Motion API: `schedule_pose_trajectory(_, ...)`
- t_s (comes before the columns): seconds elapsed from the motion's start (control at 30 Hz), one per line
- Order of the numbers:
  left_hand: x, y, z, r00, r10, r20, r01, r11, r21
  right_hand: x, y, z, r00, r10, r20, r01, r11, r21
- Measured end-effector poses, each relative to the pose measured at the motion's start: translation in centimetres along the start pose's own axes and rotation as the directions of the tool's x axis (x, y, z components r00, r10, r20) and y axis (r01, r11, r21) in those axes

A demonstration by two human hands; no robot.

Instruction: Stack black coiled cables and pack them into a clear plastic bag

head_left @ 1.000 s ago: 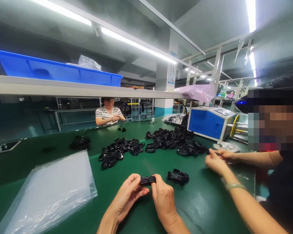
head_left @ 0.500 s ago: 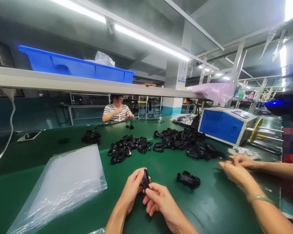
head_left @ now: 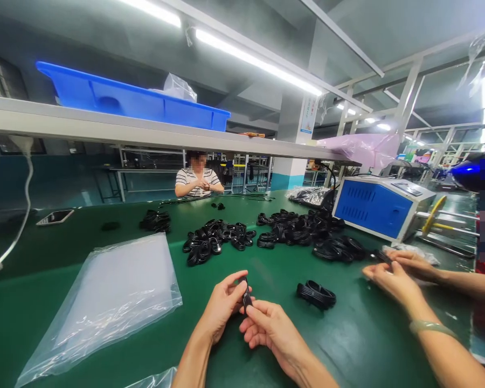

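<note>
Pinching a black cable bundle (head_left: 247,297) left of the lone coil (head_left: 316,295), the left hand (head_left: 222,304) and right hand (head_left: 274,327) are seemingly adjusting it; the next move is probably calling for steady fingertips.

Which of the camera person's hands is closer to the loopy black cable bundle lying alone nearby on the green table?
Right. The right hand is left of the looped black cable bundle, a bit nearer the camera; the left hand is farther left.

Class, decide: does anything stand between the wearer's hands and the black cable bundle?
Nothing visible: the left hand and right hand both hold the black cable bundle directly. The lone coil lies aside, to the right.
</note>
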State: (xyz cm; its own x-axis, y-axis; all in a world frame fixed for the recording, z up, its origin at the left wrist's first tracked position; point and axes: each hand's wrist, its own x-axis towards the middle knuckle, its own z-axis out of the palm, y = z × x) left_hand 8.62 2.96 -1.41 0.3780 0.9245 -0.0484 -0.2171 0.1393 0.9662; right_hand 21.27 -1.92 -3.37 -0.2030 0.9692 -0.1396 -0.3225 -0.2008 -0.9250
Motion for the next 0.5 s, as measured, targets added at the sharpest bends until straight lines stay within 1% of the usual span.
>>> schedule_pose_trajectory(0.17,0.1,-0.1,0.1,1.000,-0.021,-0.014,0.021,0.999,0.036,0.1,0.1,0.3,0.997,0.003,-0.072,-0.007,0.998,-0.057)
schedule_pose_trajectory(0.23,0.0,0.1,-0.1,0.999,-0.038,-0.010,0.038,0.998,0.054,0.1,0.2,0.5,0.998,0.010,-0.069,-0.015,0.997,-0.074)
schedule_pose_trajectory(0.4,-0.3,0.7,-0.9,0.996,-0.076,0.045,0.072,0.994,0.082,0.0,0.2,0.5,0.997,0.029,-0.066,-0.036,0.994,-0.104)
schedule_pose_trajectory(0.5,-0.5,0.7,-0.8,0.995,-0.087,0.057,0.083,0.994,0.075,0.1,0.0,0.6,0.997,0.039,-0.071,-0.045,0.995,-0.089)
